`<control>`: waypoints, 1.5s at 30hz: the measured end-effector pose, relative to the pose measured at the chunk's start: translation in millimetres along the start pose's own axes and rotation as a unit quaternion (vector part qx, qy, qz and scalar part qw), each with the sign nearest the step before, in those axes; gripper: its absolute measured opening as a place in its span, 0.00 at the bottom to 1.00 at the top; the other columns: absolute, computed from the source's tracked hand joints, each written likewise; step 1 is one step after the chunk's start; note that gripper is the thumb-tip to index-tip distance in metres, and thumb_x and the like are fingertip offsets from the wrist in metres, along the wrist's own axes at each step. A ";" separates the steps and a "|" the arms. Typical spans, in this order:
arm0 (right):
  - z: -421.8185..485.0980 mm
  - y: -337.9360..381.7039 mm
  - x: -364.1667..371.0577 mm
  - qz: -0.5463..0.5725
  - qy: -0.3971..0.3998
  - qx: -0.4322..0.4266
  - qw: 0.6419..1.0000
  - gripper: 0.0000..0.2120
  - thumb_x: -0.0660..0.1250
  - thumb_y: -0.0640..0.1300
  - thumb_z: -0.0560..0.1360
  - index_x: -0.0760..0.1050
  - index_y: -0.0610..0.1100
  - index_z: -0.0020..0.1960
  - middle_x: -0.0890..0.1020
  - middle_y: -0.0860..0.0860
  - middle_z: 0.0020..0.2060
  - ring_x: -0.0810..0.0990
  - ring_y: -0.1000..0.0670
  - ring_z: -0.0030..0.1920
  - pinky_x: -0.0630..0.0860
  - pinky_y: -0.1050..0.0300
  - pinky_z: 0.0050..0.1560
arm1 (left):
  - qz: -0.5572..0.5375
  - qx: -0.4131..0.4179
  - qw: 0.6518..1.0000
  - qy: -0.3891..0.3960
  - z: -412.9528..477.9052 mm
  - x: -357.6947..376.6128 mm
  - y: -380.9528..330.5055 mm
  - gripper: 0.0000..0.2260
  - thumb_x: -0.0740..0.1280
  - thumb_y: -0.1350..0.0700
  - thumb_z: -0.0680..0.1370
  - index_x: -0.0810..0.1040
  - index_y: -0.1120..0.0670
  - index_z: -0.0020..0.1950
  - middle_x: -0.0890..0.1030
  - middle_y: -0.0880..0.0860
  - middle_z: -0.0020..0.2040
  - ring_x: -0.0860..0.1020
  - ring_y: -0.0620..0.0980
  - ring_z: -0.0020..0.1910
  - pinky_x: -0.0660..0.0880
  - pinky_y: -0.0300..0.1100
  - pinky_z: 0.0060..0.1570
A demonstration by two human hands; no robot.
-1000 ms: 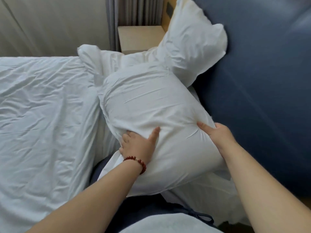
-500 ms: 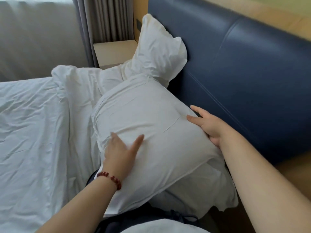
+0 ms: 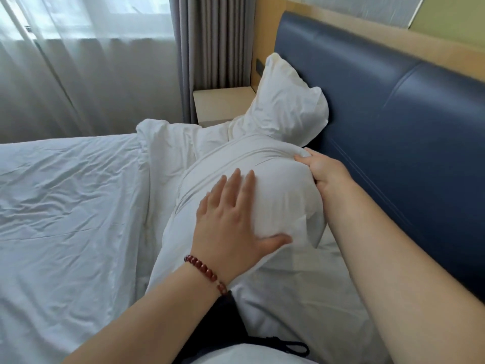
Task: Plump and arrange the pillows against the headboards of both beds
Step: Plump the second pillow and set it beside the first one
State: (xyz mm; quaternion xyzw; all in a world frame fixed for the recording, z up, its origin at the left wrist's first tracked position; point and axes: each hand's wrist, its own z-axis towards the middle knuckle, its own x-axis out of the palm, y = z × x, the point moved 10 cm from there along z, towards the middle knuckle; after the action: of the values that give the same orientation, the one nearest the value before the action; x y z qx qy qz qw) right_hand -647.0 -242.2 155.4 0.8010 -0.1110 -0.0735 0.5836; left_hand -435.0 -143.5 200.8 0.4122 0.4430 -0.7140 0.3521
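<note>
A white pillow [image 3: 275, 190] stands on its edge on the bed, close to the blue padded headboard [image 3: 409, 127]. My left hand [image 3: 231, 222], with a red bead bracelet at the wrist, lies flat and spread on the pillow's front face. My right hand [image 3: 322, 174] grips the pillow's upper right corner, on the headboard side. A second white pillow [image 3: 286, 109] leans upright against the headboard just beyond the first one.
A rumpled white duvet [image 3: 70, 206] covers the bed to the left. A light wooden nightstand [image 3: 220, 101] stands past the far pillow, beside grey curtains [image 3: 210, 40] and sheer white curtains [image 3: 86, 61]. My dark clothing shows at the bottom.
My view has lifted toward the window. The near pillow has been raised more upright toward the headboard. My left hand slid up its face and my right hand moved to its top corner.
</note>
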 end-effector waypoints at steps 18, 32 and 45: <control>-94.7 137.9 60.5 -0.103 0.108 -0.475 0.867 0.46 0.60 0.68 0.72 0.56 0.37 0.77 0.62 0.48 0.75 0.60 0.54 0.76 0.59 0.62 0.73 | -0.015 0.004 0.998 -0.058 105.1 -109.9 46.3 0.38 0.68 0.28 0.62 0.71 0.41 0.69 0.78 0.46 0.62 0.76 0.51 0.59 0.72 0.46 0.57; -30.3 210.7 135.8 -0.187 -0.144 -0.569 0.788 0.18 0.70 0.62 0.67 0.75 0.47 0.40 0.76 0.52 0.44 0.75 0.49 0.47 0.73 0.53 0.47 | 0.078 -0.047 0.982 -0.167 132.5 -161.7 92.4 0.39 0.56 0.20 0.60 0.75 0.42 0.61 0.81 0.44 0.55 0.79 0.49 0.53 0.71 0.43 0.44; 33.5 211.9 150.4 -0.250 -0.002 -0.512 0.822 0.32 0.69 0.65 0.63 0.70 0.52 0.62 0.73 0.52 0.60 0.71 0.54 0.60 0.67 0.57 0.57 | 0.069 -0.080 0.968 -0.228 117.8 -162.0 183.2 0.38 0.60 0.22 0.59 0.78 0.48 0.57 0.83 0.49 0.49 0.81 0.55 0.46 0.75 0.47 0.43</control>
State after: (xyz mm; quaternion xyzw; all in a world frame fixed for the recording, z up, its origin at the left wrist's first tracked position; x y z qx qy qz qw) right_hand -529.7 -374.9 348.5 0.3876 0.1453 -0.2648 0.8709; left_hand -241.8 -295.8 315.5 0.2384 0.3770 -0.7257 0.5238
